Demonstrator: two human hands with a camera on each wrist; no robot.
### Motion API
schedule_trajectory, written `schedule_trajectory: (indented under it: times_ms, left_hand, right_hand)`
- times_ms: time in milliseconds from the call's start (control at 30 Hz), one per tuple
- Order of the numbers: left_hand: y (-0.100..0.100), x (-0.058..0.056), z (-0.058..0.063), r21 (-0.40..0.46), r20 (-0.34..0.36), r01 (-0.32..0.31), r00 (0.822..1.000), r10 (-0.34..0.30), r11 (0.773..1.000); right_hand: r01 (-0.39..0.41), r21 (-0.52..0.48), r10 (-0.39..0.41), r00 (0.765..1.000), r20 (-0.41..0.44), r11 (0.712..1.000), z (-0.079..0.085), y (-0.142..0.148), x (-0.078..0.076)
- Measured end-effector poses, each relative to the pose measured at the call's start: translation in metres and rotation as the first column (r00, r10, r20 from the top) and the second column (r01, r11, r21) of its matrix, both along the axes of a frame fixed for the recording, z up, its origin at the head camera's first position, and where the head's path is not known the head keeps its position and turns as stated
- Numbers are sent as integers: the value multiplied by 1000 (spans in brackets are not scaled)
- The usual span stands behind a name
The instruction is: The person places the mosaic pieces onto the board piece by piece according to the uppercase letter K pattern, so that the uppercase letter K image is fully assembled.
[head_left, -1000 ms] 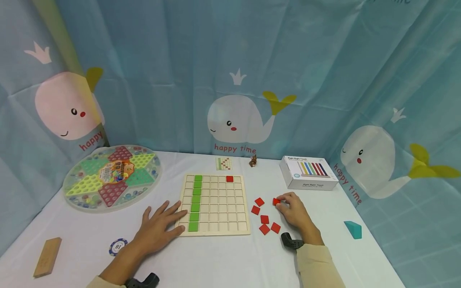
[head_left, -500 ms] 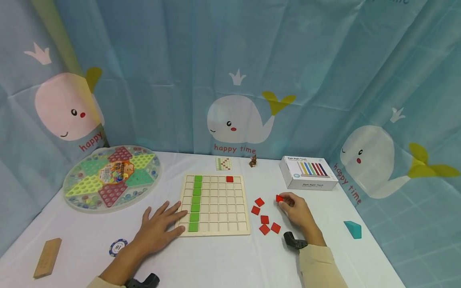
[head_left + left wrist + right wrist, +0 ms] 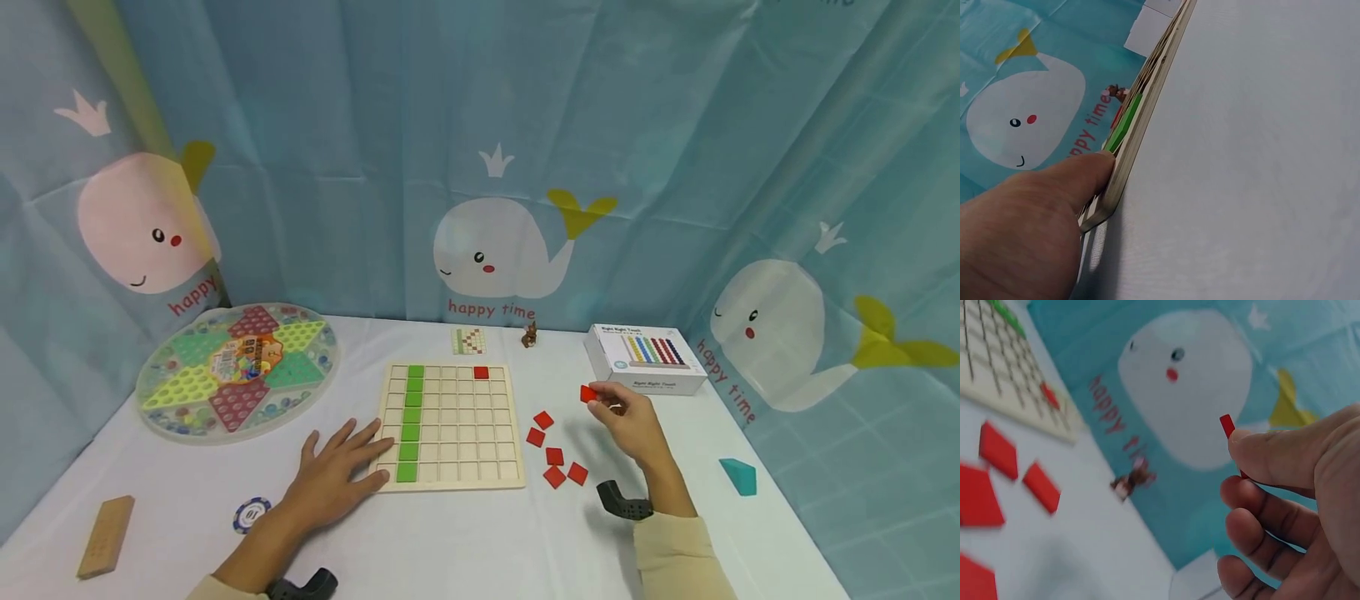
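Observation:
A pale wooden grid board (image 3: 465, 433) lies on the table, with a column of green square tiles (image 3: 411, 414) near its left side and one red tile (image 3: 481, 372) in its top row. My left hand (image 3: 333, 479) rests spread on the board's left edge, the thumb on its lower corner in the left wrist view. Above the table, right of the board, my right hand (image 3: 628, 419) pinches a red square tile (image 3: 588, 393) between thumb and fingers; the right wrist view shows it edge-on. Several loose red tiles (image 3: 554, 456) lie between board and hand.
Behind the board are a small pattern card (image 3: 468, 341) and a brown figurine (image 3: 529, 335). A white box (image 3: 647, 367) stands back right, a teal block (image 3: 739, 477) at right. Leftward lie a Chinese checkers board (image 3: 240, 371), a poker chip (image 3: 251, 515) and a wooden block (image 3: 106, 537).
My right hand has lifted the red tile off the table, moving up and slightly to the right. My left hand stays on the board's edge.

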State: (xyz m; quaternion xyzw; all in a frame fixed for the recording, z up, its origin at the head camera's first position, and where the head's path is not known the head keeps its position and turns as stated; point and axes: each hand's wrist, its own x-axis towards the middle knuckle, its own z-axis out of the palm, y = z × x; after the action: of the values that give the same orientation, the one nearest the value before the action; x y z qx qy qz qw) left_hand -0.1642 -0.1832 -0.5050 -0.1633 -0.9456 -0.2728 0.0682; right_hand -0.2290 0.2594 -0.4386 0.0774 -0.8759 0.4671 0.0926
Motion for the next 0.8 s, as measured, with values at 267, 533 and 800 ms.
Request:
schedule_trajectory:
  times_ms: [267,533,800]
  left_hand:
    - [0,0,0,1,3,0,1000,0,1000]
    - [0,-1,2,-1,-15,1,1000,-1,1000]
    - [0,-1,0,-5,-8,-2,1000,2,1000]
  right_hand:
    - [-84,54,91,986,-140,995,29,-20,3]
    - [-167,71,179,960,-216,983,55,-42,-5]
    - [-200,48,206,956,-211,979,56,-70,-23]
